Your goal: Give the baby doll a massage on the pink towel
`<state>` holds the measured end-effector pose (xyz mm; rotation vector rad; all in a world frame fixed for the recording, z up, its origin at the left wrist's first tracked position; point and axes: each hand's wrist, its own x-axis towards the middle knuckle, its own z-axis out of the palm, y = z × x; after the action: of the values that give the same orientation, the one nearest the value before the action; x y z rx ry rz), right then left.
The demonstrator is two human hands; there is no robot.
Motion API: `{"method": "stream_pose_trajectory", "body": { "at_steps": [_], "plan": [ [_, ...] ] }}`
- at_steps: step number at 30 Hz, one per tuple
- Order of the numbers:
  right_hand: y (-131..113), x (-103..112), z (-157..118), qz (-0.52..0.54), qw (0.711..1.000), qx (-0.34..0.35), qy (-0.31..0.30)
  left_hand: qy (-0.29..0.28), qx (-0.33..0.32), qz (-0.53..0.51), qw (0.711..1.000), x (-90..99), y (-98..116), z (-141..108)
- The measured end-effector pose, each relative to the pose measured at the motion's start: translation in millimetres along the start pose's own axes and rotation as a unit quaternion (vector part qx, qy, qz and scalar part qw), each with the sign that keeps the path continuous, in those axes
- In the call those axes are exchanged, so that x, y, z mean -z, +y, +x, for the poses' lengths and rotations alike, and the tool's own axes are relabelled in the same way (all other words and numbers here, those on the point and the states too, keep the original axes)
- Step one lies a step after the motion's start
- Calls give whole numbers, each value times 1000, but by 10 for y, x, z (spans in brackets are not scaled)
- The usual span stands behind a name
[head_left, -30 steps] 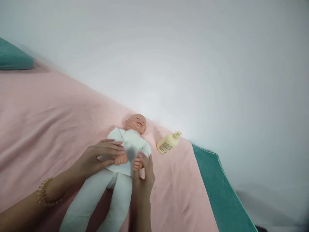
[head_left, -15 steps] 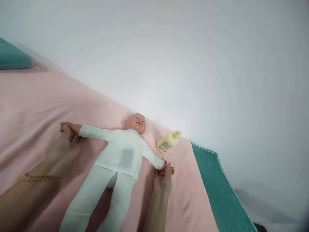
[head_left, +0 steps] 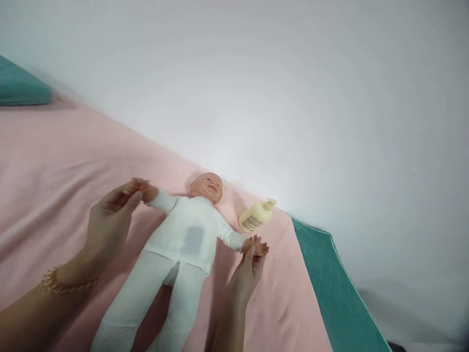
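Note:
A baby doll point(head_left: 186, 234) in a white top and white trousers lies on its back on a pink sheet point(head_left: 286, 293). A grey patch shows on its chest. My left hand point(head_left: 113, 215), below a gold bracelet point(head_left: 68, 281), pinches the doll's hand at the left, and that doll arm is raised and bent inward. At the right, my right hand point(head_left: 249, 271) grips the doll's other hand from below, the thumb on its wrist and the small fingers spread above.
A pale yellow pump bottle point(head_left: 255, 216) lies tilted beside the doll's head, near the white wall point(head_left: 293, 98). Green fabric point(head_left: 333, 278) borders the sheet at the right. A green cushion point(head_left: 22, 85) rests at the far left.
My left hand has moved right, bringing the doll's hand in closer to its body. My right hand has shifted slightly up and right with the other doll hand.

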<state>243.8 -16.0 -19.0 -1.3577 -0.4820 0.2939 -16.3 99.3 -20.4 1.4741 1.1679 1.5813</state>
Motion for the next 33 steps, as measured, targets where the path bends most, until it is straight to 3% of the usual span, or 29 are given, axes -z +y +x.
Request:
{"method": "stream_pose_trajectory", "body": {
  "at_steps": [3,7,10,14,22,29,31,33],
  "plan": [
    [-106,-86,-147,-39,996,58,-57,-47,22,-54,997,-89,101,-90],
    [-91,-140,-311,-76,975,132,-164,-212,-159,-23,964,-170,23,-160],
    [-48,-154,-355,-125,922,238,-277,-286,-254,12,924,-199,-68,-160],
    [-44,-185,-338,-186,837,375,-353,-307,-314,43,897,-223,-115,-137],
    [-76,-209,-324,-259,765,472,-354,-332,-364,71,867,-219,-169,-102],
    [-54,-200,-311,-246,766,472,-361,-305,-390,48,868,-255,-210,-96],
    [-43,-184,-315,-221,789,443,-362,-303,-375,46,875,-248,-190,-111],
    [-46,-169,-324,-190,843,376,-334,-289,-328,33,898,-221,-131,-134]
  ]
}}
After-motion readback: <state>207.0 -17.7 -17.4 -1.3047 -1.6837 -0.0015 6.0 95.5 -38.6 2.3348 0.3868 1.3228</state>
